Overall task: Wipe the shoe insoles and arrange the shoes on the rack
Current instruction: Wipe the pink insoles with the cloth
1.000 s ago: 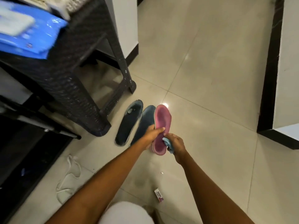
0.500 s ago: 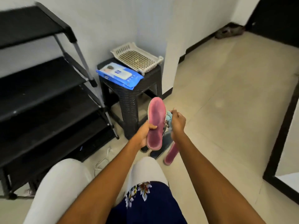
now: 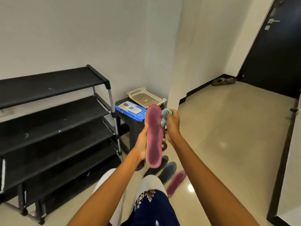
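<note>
My left hand (image 3: 142, 144) grips a pink insole (image 3: 154, 137) from behind, holding it upright in front of me. My right hand (image 3: 172, 126) holds a crumpled pale blue wipe (image 3: 165, 117) against the insole's upper right edge. On the floor below lie two dark blue insoles (image 3: 167, 171) and a second pink insole (image 3: 176, 182), side by side. The black shoe rack (image 3: 53, 128) with several bare shelves stands at the left against the wall.
A dark wicker stool (image 3: 130, 126) beside the rack carries a blue pack of wipes (image 3: 130, 110) and a white perforated tray (image 3: 145, 97). A pair of shoes (image 3: 224, 81) sits by the dark door (image 3: 273, 59) far right. My knees are at the bottom.
I picked the pink insole up from the floor and raised it to chest height. My view tilted upward, bringing the rack, wall and door into sight. The wipe moved to the insole's top.
</note>
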Available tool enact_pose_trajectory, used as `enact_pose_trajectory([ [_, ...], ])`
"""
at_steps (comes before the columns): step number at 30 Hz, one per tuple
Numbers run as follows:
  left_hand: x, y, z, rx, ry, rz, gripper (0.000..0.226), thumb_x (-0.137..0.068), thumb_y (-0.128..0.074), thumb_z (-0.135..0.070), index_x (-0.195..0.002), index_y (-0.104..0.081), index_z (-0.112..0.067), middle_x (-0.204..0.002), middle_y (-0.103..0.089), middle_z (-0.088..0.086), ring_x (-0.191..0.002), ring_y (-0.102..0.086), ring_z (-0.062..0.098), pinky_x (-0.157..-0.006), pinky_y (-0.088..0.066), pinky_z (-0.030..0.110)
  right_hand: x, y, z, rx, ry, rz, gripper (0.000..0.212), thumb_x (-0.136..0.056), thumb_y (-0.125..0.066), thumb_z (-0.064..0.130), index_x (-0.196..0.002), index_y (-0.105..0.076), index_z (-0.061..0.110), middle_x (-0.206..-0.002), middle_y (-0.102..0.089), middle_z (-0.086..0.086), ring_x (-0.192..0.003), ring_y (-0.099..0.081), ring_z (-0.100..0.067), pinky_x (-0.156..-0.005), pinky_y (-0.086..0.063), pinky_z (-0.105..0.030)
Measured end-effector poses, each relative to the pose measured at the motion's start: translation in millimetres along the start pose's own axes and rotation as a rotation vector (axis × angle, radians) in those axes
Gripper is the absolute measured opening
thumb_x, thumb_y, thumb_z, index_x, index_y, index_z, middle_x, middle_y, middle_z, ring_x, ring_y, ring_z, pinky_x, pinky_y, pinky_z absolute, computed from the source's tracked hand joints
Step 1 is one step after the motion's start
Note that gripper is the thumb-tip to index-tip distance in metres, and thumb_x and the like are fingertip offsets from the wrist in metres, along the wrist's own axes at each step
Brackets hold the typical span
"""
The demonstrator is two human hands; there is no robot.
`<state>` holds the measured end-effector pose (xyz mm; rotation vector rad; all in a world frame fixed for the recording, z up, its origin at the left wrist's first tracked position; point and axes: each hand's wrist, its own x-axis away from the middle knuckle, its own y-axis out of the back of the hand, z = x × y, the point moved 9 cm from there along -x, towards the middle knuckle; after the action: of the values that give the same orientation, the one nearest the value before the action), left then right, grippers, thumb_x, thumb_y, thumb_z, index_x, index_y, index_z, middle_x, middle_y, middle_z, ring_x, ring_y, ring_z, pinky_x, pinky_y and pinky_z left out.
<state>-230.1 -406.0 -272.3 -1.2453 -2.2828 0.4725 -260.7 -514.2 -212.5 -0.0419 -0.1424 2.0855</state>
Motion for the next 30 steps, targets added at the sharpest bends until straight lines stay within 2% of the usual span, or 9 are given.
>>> enact_pose_trajectory([
  [5, 7.5, -3.9, 14.5, 0.309, 0.083, 0.116, 0.066, -0.083, -0.056, -0.057, -0.133, -0.045, -0.015, -0.099, -0.052, 0.006, -0.073, -0.060, 0.018, -0.065, -0.052, 0.029, 4.9, 5.2, 19.3, 0.282, 0.231, -0.065, 0.013, -0.087, -0.064, 0.016, -0.100, -0.064, 0.018, -0.101, -0.064, -0.007, -0.091, -0.063, -0.019, -0.078, -0.056, -0.035],
  [8, 6.7, -4.5, 6.4, 0.351, 0.098, 0.178, 0.059, -0.086, -0.058, -0.053, -0.125, -0.052, -0.010, -0.099, -0.056, 0.010, -0.078, -0.061, 0.023, -0.070, -0.053, 0.034, 3.0, 6.0, 21.0, 0.241, 0.175, -0.046, 0.019, -0.086, -0.066, 0.017, -0.105, -0.068, 0.013, -0.100, -0.067, -0.007, -0.090, -0.063, -0.019, -0.074, -0.055, -0.031],
  [11, 2.9, 0.0, -8.8, 0.294, 0.072, 0.081, 0.054, -0.089, -0.053, -0.052, -0.115, -0.064, -0.005, -0.100, -0.064, 0.016, -0.086, -0.062, 0.027, -0.082, -0.050, 0.042, 3.8, -2.3, 18.3, 0.208, 0.108, 0.033, 0.023, -0.085, -0.068, 0.017, -0.107, -0.068, 0.011, -0.097, -0.068, -0.005, -0.087, -0.063, -0.015, -0.066, -0.052, -0.021],
  [14, -5.7, 9.5, -34.6, 0.227, -0.067, -0.057, 0.049, -0.091, -0.050, -0.051, -0.122, -0.059, -0.015, -0.106, -0.068, 0.006, -0.093, -0.064, 0.020, -0.085, -0.052, 0.039, 9.4, -9.8, 15.5, 0.347, 0.136, 0.109, 0.021, -0.085, -0.067, 0.019, -0.106, -0.069, 0.013, -0.093, -0.068, -0.001, -0.088, -0.064, -0.017, -0.070, -0.056, -0.028],
  [16, -7.7, 2.4, -45.6, 0.288, -0.128, -0.039, 0.051, -0.084, -0.056, -0.047, -0.121, -0.056, -0.012, -0.097, -0.067, 0.006, -0.084, -0.066, 0.017, -0.072, -0.055, 0.032, 12.7, -12.1, 18.6, 0.436, 0.224, 0.131, 0.019, -0.087, -0.065, 0.019, -0.104, -0.068, 0.013, -0.094, -0.066, -0.001, -0.087, -0.062, -0.016, -0.069, -0.053, -0.025],
  [19, -6.2, -9.1, -47.8, 0.370, -0.144, 0.030, 0.048, -0.078, -0.057, -0.041, -0.113, -0.058, -0.007, -0.087, -0.069, 0.010, -0.076, -0.069, 0.018, -0.064, -0.057, 0.029, 16.4, -12.0, 35.3, 0.707, 0.464, 0.004, 0.021, -0.087, -0.065, 0.024, -0.104, -0.068, 0.011, -0.101, -0.059, -0.004, -0.092, -0.053, -0.014, -0.070, -0.048, -0.025],
  [23, -4.7, -9.8, -41.0, 0.454, -0.133, 0.042, 0.045, -0.094, -0.044, -0.041, -0.124, -0.053, -0.009, -0.096, -0.068, 0.012, -0.086, -0.067, 0.020, -0.076, -0.057, 0.032, 20.5, -24.0, 49.3, 0.878, 0.617, -0.066, 0.023, -0.090, -0.060, 0.027, -0.107, -0.069, 0.013, -0.102, -0.063, -0.004, -0.094, -0.050, -0.016, -0.072, -0.035, -0.023],
  [26, -3.3, -0.5, -43.6, 0.490, -0.155, 0.000, 0.061, -0.085, -0.054, -0.042, -0.137, -0.046, -0.011, -0.106, -0.063, 0.013, -0.097, -0.061, 0.023, -0.086, -0.050, 0.035, 41.0, -45.3, 51.6, 0.962, 0.784, 0.046, 0.018, -0.091, -0.060, 0.024, -0.103, -0.070, 0.015, -0.094, -0.067, -0.003, -0.087, -0.052, -0.018, -0.072, -0.030, -0.023],
  [30, -6.9, 5.9, -42.9, 0.555, -0.132, -0.012, 0.063, -0.081, -0.055, -0.041, -0.136, -0.047, -0.011, -0.101, -0.063, 0.012, -0.094, -0.060, 0.021, -0.085, -0.049, 0.032, 67.3, -60.7, 58.7, 1.067, 0.991, 0.139, 0.012, -0.084, -0.068, 0.023, -0.094, -0.073, 0.019, -0.085, -0.070, -0.001, -0.079, -0.053, -0.017, -0.068, -0.032, -0.027],
])
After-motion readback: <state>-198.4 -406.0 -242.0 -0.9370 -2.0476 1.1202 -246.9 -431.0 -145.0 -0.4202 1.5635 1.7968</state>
